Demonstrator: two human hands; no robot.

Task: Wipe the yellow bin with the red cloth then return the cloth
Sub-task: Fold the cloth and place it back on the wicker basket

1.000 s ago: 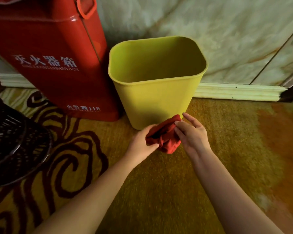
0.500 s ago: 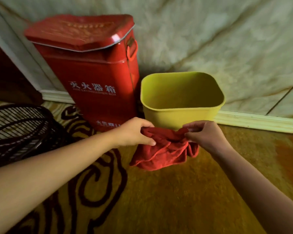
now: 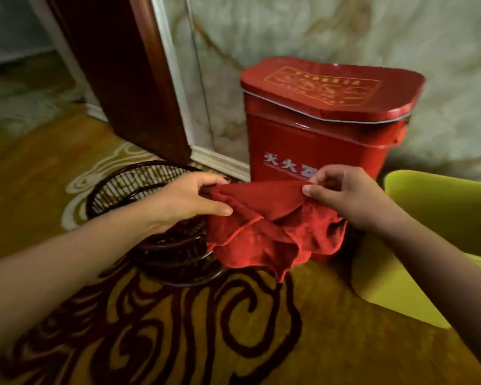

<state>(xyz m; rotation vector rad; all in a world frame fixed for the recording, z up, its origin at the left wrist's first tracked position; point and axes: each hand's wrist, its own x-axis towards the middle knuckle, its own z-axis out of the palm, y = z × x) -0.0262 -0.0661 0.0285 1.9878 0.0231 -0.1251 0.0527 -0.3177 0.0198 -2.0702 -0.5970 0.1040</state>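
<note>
Here, pinched between thumb and fingers of the left hand (image 3: 186,200) at one end and of the right hand (image 3: 342,195) at the other: the red cloth (image 3: 264,234), both grips closed on its top edge, which is pulled fairly straight between them. Below that edge, hanging in loose folds, off the floor, with a stitched hem showing across the front. Directly behind the cloth, a red box (image 3: 322,129) with a lid, white characters on its front partly covered by the cloth and the right hand. Under and just past the left hand, a dark wire basket (image 3: 139,184) standing on the patterned carpet (image 3: 178,329), the cloth's left part hanging in front of its near side. To the right, partly cut off by the frame's edge and crossed by the right forearm, the yellow bin (image 3: 439,207), upright, beside the red box. Behind all this, a marbled wall (image 3: 289,31) with a pale skirting board, and to the left a dark wooden door frame (image 3: 128,79).
</note>
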